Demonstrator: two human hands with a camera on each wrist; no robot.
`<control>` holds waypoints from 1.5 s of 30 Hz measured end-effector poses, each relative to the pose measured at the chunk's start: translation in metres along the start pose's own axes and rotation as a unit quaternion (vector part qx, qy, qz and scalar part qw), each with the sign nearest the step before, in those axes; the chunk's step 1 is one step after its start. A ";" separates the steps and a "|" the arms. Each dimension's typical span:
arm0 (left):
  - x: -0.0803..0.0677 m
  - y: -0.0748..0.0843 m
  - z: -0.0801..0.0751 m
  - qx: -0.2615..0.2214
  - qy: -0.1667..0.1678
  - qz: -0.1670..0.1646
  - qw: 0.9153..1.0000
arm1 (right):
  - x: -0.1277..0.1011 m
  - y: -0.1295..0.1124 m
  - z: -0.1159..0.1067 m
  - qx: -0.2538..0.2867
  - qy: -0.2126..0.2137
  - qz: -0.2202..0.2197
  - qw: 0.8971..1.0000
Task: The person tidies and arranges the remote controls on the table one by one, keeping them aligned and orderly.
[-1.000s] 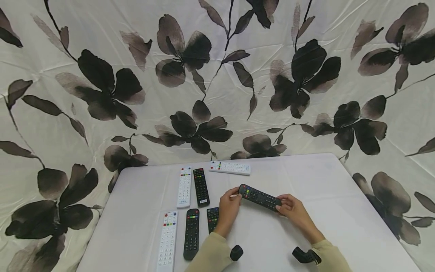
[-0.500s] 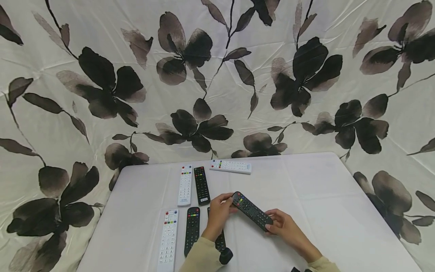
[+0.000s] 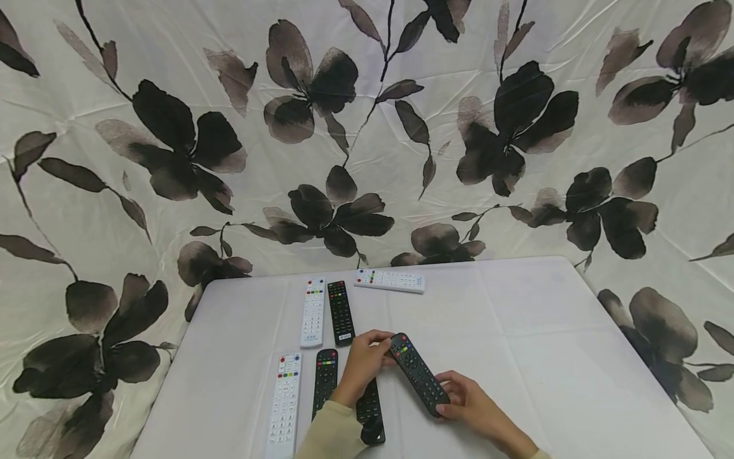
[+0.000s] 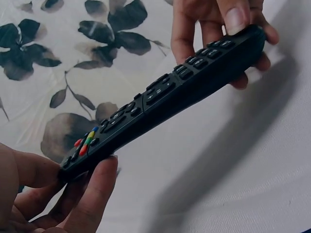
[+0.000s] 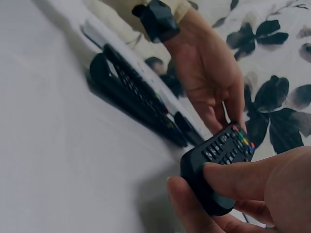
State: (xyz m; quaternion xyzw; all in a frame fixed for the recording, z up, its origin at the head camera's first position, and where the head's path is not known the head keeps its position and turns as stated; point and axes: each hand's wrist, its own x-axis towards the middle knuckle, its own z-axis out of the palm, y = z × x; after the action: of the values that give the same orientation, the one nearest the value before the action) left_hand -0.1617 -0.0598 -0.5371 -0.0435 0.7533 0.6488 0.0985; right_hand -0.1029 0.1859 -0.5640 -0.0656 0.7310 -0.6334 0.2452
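Between both hands a black remote control (image 3: 420,375) is held at a slant, its coloured buttons toward the far end. My left hand (image 3: 364,363) pinches that far end between thumb and fingers. At the near end my right hand (image 3: 467,403) grips it, thumb on the button face. In the left wrist view the remote (image 4: 160,97) hangs above the white cloth, casting a shadow. The right wrist view shows the right thumb (image 5: 238,179) on the remote's near end. Under my left wrist lies another black remote (image 3: 369,408), partly hidden by the sleeve.
Left of the hands lie a white remote (image 3: 284,401) and a black remote (image 3: 325,379). Farther back are a white remote (image 3: 312,312), a black remote (image 3: 341,312) and a white one lying crosswise (image 3: 390,281). A floral cloth (image 3: 367,127) hangs behind the white table (image 3: 545,357).
The held remote has turned from nearly crosswise to a steeper slant. My right hand has come nearer the body and leftward, and the left hand has shifted left and slightly nearer.
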 end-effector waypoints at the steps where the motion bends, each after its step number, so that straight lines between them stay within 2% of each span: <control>1: 0.000 0.000 -0.001 0.003 -0.004 0.001 1.000 | 0.000 0.000 0.001 0.000 -0.005 -0.001 1.000; 6: 0.000 0.000 -0.004 0.011 -0.017 0.014 1.000 | -0.002 0.000 0.007 -0.006 -0.021 -0.010 1.000; 16: 0.001 -0.002 -0.005 0.047 -0.034 0.007 0.998 | -0.003 0.001 0.021 -0.027 -0.037 -0.005 0.999; 27: 0.002 -0.003 -0.004 0.117 -0.043 -0.004 0.992 | -0.001 0.005 0.035 -0.098 0.006 0.004 0.995; 39: -0.001 0.002 0.000 0.156 -0.044 0.000 0.987 | -0.002 0.001 0.043 -0.126 -0.006 -0.041 0.991; 45: -0.001 0.004 0.003 0.172 -0.051 0.004 0.984 | -0.001 0.001 0.047 -0.142 0.000 -0.039 0.989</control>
State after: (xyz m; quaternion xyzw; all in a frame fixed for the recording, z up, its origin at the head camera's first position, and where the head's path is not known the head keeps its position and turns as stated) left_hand -0.1608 -0.0568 -0.5337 0.0103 0.8478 0.5111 0.1409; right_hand -0.0811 0.1447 -0.5678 -0.1282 0.8101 -0.5326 0.2089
